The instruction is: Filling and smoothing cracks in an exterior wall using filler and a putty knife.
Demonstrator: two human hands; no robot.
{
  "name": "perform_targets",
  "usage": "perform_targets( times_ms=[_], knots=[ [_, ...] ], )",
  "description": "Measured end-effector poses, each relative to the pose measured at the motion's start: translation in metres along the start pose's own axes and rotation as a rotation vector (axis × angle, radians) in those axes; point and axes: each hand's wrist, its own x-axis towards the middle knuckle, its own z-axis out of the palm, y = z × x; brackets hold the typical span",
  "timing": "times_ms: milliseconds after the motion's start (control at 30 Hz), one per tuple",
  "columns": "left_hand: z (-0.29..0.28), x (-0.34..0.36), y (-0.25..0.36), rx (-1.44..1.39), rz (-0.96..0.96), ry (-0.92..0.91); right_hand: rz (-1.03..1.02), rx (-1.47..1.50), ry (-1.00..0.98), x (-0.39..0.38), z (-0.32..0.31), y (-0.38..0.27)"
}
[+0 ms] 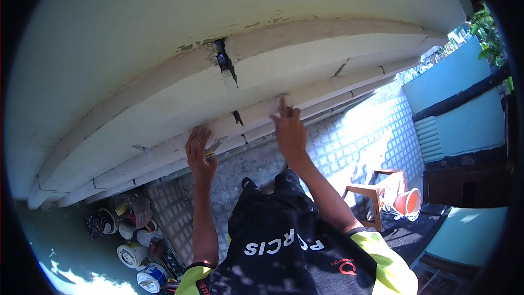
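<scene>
A long pale stepped ledge point(305, 53) curves across in front of me, with cracks and a dark gap point(222, 57) in its upper band. My left hand point(200, 155) is against the lower band, fingers bent over its edge, just left of a smaller dark gap point(238, 117). Between its thumb and fingers shows a thin yellow-edged object point(209, 154), mostly hidden. My right hand point(290, 131) reaches up to the same band. Its index finger is stretched out to a small rough mark point(281, 95) and is slightly blurred; the other fingers are bent, and I see nothing held in them.
Several buckets point(132, 254) and containers stand by the wall at lower left. On the right are a wooden stool-like frame point(367, 191), an orange bucket point(407, 203) and a turquoise wall point(464, 98). Patterned paving point(387, 125) lies below, partly in bright sun.
</scene>
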Motion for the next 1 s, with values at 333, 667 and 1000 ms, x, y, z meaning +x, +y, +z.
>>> perform_targets(
  times_ms=[333,667,1000],
  knots=[
    [-0.001,-0.002,-0.006,0.01,0.014,0.02,-0.011,-0.044,0.031,0.014,-0.018,0.046],
    [0.0,0.002,-0.001,-0.017,0.007,0.008,-0.147,0.141,-0.073,-0.034,0.021,-0.057],
    [-0.007,0.004,0.0,-0.031,0.015,-0.027,-0.052,0.006,0.209,0.006,-0.011,0.034]
  ],
)
